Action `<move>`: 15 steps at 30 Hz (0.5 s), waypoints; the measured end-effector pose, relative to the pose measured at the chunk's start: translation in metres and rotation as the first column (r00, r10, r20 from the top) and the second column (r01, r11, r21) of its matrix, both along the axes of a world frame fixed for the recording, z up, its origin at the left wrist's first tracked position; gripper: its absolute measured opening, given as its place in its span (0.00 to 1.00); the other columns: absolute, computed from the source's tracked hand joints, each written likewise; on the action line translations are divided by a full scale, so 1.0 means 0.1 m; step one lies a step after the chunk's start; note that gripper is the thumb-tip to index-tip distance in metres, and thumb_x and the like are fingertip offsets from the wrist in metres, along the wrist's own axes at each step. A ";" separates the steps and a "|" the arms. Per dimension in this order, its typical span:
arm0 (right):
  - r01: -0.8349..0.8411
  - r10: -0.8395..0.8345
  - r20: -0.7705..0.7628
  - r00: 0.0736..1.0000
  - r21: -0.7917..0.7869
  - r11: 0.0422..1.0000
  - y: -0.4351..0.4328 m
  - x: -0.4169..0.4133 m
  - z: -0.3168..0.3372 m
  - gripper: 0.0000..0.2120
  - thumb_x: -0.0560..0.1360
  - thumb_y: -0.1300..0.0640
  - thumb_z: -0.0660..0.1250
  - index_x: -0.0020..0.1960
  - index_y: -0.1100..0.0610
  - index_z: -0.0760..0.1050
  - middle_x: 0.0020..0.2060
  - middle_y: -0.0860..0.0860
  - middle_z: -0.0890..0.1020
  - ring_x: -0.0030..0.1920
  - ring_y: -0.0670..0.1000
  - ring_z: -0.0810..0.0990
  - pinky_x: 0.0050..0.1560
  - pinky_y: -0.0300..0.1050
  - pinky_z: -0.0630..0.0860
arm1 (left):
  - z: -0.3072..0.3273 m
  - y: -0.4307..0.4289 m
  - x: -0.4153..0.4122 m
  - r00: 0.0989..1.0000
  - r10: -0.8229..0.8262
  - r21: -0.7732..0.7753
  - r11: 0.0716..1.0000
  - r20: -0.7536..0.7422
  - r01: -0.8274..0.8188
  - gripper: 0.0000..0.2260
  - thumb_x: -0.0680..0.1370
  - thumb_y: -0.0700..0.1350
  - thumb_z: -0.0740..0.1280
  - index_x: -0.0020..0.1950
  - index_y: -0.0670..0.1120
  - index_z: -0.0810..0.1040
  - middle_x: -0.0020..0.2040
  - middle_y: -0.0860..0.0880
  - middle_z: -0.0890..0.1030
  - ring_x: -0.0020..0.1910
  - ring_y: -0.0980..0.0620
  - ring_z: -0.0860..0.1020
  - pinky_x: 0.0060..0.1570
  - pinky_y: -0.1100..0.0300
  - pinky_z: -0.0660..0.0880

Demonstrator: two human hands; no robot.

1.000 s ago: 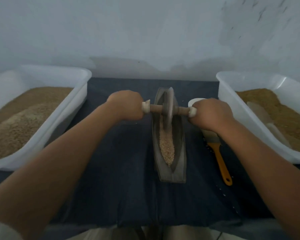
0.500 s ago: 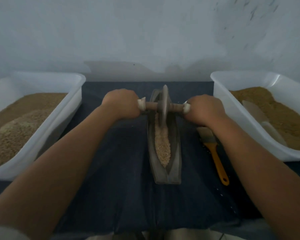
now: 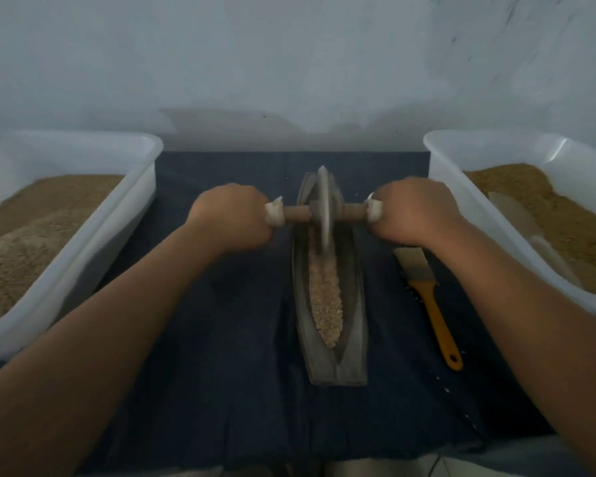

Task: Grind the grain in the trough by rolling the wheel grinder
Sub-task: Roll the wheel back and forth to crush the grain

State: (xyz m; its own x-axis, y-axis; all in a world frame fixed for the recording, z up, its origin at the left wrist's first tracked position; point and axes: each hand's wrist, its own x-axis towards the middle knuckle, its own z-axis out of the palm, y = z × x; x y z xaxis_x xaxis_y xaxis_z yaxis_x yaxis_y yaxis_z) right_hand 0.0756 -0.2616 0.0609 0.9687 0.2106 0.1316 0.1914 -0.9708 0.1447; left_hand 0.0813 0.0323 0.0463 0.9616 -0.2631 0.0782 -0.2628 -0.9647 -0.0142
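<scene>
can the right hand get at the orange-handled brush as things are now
Probably yes. The brush lies uncovered on the dark cloth close beside the right hand, between the trough and the right tub. But that hand grips the wheel grinder handle, so it must let go first.

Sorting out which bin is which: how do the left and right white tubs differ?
The left tub holds a two-toned fill, paler toward the person and browner behind it, while the right tub holds an even brown fill. The right tub has a pale scoop lying in it; no scoop shows in the left tub. Both are white plastic and flank the trough.
</scene>
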 end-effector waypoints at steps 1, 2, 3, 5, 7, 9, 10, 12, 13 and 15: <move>0.010 -0.010 0.025 1.000 0.000 1.000 0.03 0.10 0.00 0.15 0.74 0.40 0.66 0.34 0.48 0.75 0.30 0.47 0.78 0.32 0.51 0.78 0.33 0.45 0.73 | 0.02 -0.03 0.13 1.000 0.025 0.011 1.000 0.016 -0.025 0.13 0.74 0.58 0.65 0.37 0.50 0.76 0.38 0.51 0.80 0.36 0.47 0.78 0.37 0.55 0.75; 0.016 -0.016 0.039 0.999 0.005 1.000 0.05 0.15 0.02 0.16 0.74 0.38 0.66 0.34 0.48 0.75 0.31 0.47 0.78 0.32 0.51 0.77 0.34 0.45 0.74 | 0.03 -0.06 0.20 0.999 0.035 0.015 0.999 0.007 -0.035 0.14 0.75 0.59 0.66 0.38 0.50 0.76 0.39 0.51 0.80 0.38 0.46 0.79 0.39 0.54 0.75; 0.023 -0.023 0.033 0.999 0.012 1.000 0.05 0.14 0.03 0.16 0.74 0.38 0.66 0.34 0.48 0.75 0.31 0.47 0.78 0.32 0.51 0.77 0.34 0.45 0.74 | 0.04 -0.07 0.21 0.999 0.029 0.012 1.000 -0.024 -0.029 0.14 0.76 0.58 0.66 0.38 0.50 0.76 0.40 0.51 0.80 0.38 0.46 0.79 0.39 0.54 0.75; 0.004 -0.003 -0.033 0.999 0.026 1.000 0.03 -0.01 0.03 0.14 0.73 0.41 0.67 0.34 0.48 0.76 0.31 0.47 0.79 0.32 0.50 0.78 0.34 0.47 0.76 | 0.01 0.00 0.06 0.990 -0.033 -0.010 0.999 -0.137 0.032 0.11 0.74 0.56 0.67 0.38 0.50 0.77 0.39 0.52 0.80 0.38 0.48 0.79 0.39 0.54 0.77; -0.042 0.051 -0.145 0.988 0.063 0.997 -0.06 -0.34 0.01 0.11 0.69 0.42 0.66 0.35 0.48 0.76 0.29 0.47 0.79 0.31 0.46 0.78 0.33 0.49 0.78 | -0.05 0.14 -0.29 0.971 -0.128 -0.036 0.992 -0.200 0.123 0.10 0.69 0.57 0.66 0.37 0.51 0.76 0.35 0.54 0.80 0.34 0.54 0.78 0.34 0.58 0.75; -0.092 0.123 -0.277 0.953 0.124 0.988 -0.14 -0.69 0.01 0.12 0.64 0.37 0.61 0.42 0.39 0.78 0.33 0.40 0.82 0.29 0.45 0.79 0.28 0.42 0.72 | -0.09 0.24 -0.64 0.970 -0.180 -0.048 0.984 -0.163 0.174 0.13 0.64 0.61 0.60 0.34 0.52 0.74 0.29 0.56 0.76 0.28 0.60 0.74 0.27 0.62 0.66; -0.102 0.150 -0.325 0.934 0.159 0.982 -0.16 -0.80 0.02 0.14 0.61 0.34 0.59 0.45 0.31 0.75 0.36 0.30 0.80 0.32 0.41 0.80 0.28 0.40 0.70 | -0.10 0.26 -0.72 0.971 -0.191 -0.041 0.982 -0.145 0.186 0.14 0.63 0.62 0.57 0.34 0.53 0.74 0.27 0.56 0.75 0.27 0.61 0.72 0.26 0.63 0.64; -0.088 0.144 -0.323 0.935 0.182 0.979 -0.18 -0.75 -0.02 0.14 0.62 0.33 0.58 0.45 0.30 0.75 0.35 0.29 0.79 0.32 0.41 0.80 0.28 0.40 0.69 | -0.09 0.22 -0.65 0.972 -0.184 -0.014 0.983 -0.148 0.184 0.13 0.64 0.61 0.59 0.32 0.52 0.73 0.27 0.56 0.74 0.27 0.61 0.72 0.27 0.63 0.66; -0.075 0.116 -0.259 0.959 0.160 0.984 -0.16 -0.63 -0.06 0.14 0.64 0.34 0.60 0.41 0.39 0.78 0.32 0.38 0.81 0.28 0.45 0.79 0.28 0.42 0.69 | -0.06 0.18 -0.54 0.975 -0.165 -0.001 0.986 -0.149 0.167 0.12 0.65 0.59 0.61 0.32 0.51 0.74 0.28 0.56 0.75 0.29 0.59 0.73 0.29 0.61 0.70; -0.028 0.035 -0.057 0.998 0.119 0.993 -0.10 -0.29 -0.12 0.17 0.67 0.37 0.60 0.32 0.48 0.75 0.27 0.46 0.78 0.29 0.45 0.77 0.29 0.43 0.68 | 0.06 0.05 -0.19 0.988 -0.100 0.017 0.995 -0.116 0.102 0.13 0.68 0.59 0.64 0.34 0.50 0.75 0.33 0.55 0.77 0.32 0.53 0.77 0.35 0.56 0.76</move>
